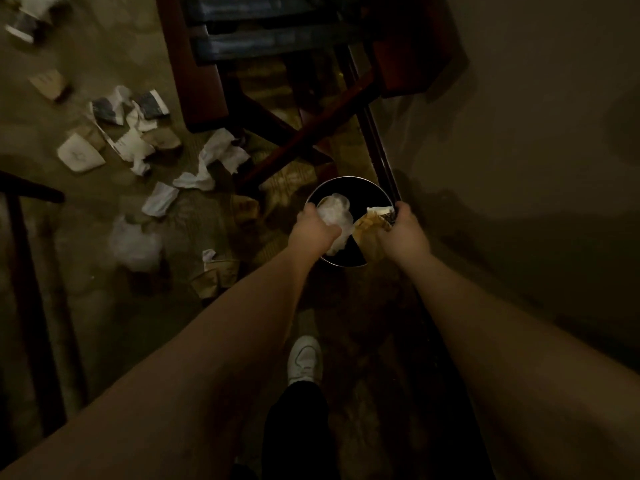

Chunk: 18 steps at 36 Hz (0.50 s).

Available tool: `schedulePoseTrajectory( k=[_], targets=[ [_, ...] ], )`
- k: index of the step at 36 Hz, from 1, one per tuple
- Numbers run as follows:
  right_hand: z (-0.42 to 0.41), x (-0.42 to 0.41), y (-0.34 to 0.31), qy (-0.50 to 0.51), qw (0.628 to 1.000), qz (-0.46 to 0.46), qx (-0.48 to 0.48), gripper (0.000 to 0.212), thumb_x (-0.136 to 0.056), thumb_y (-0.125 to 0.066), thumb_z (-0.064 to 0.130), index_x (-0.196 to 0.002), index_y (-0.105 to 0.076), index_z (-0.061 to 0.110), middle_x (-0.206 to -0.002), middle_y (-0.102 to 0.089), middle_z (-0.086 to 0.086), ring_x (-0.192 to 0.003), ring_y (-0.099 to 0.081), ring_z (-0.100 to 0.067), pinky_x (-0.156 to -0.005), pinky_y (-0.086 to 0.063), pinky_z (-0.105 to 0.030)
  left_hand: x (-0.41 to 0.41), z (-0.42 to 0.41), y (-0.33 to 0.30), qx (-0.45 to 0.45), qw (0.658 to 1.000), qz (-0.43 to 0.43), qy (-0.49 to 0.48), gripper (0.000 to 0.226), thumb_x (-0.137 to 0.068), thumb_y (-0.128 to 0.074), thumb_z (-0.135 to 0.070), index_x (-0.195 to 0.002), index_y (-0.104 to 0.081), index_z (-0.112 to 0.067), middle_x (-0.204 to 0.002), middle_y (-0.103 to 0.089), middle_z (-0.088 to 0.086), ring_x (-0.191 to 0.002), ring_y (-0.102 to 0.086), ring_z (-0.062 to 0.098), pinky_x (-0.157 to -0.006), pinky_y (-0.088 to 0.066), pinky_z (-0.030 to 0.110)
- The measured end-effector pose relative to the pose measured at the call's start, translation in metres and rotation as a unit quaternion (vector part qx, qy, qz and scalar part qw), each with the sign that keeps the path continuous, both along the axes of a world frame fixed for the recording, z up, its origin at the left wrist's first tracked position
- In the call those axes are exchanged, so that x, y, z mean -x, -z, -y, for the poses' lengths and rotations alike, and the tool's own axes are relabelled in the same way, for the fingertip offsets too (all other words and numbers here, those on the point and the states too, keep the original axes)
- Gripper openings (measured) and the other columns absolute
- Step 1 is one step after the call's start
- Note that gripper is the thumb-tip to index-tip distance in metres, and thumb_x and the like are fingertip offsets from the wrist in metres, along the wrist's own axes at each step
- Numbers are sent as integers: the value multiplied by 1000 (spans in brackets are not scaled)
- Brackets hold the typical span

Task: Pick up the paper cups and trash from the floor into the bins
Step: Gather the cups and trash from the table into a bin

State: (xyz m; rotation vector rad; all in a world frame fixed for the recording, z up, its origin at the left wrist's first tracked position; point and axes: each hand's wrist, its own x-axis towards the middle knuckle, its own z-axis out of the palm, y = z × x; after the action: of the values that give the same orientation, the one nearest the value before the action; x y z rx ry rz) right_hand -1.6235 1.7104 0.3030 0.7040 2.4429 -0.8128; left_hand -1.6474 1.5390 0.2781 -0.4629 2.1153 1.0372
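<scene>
A round dark bin (pixel 349 183) stands on the carpet beside the wall. Over its left rim my left hand (pixel 311 232) grips a crumpled white plastic wad (pixel 334 211). Above the bin's right side, my right hand (pixel 403 233) grips a brown paper cup with a white rim (pixel 369 225). Scattered on the floor to the left lie flattened paper cups (pixel 81 155), torn white paper (pixel 221 157), a clear plastic bag (pixel 135 242) and brown cups (pixel 214 277).
A wooden chair (pixel 277 81) with a dark seat stands just behind the bin, its legs crossing above the trash. A wall (pixel 519 133) runs along the right. Dark furniture (pixel 27 271) sits at the left edge. My white shoe (pixel 304 358) is below the bin.
</scene>
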Motion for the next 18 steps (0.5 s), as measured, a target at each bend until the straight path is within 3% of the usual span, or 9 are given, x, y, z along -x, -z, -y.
schedulePoseTrajectory(
  k=[8,12,18],
  targets=[
    [-6,7,21,-21,999,18,27,83,-86,-74,29,-153,-27,20,-150,-39,-8,-132,-46,-30,-103,-46,-44,11,-2,13,-45,998,26,24,106,-83,-77,-34,-159,-3,-25,-162,-15,9,-142,-33,34,-107,-40,44],
    [-10,3,9,-60,997,44,-7,78,-91,-68,26,-155,-24,19,-153,-34,-10,-135,-42,-31,-106,-42,-42,6,8,7,-66,998,20,1,98,-83,-76,-35,-158,-14,-28,-160,-20,4,-140,-37,30,-110,-42,43],
    [-3,-7,-33,-100,993,54,-21,71,-92,-66,29,-153,-33,16,-152,-36,-10,-134,-44,-30,-105,-43,-42,-3,38,-37,-89,996,-1,-19,78,-89,-71,-30,-154,-29,-22,-156,-30,4,-132,-46,27,-94,-46,31]
  ],
)
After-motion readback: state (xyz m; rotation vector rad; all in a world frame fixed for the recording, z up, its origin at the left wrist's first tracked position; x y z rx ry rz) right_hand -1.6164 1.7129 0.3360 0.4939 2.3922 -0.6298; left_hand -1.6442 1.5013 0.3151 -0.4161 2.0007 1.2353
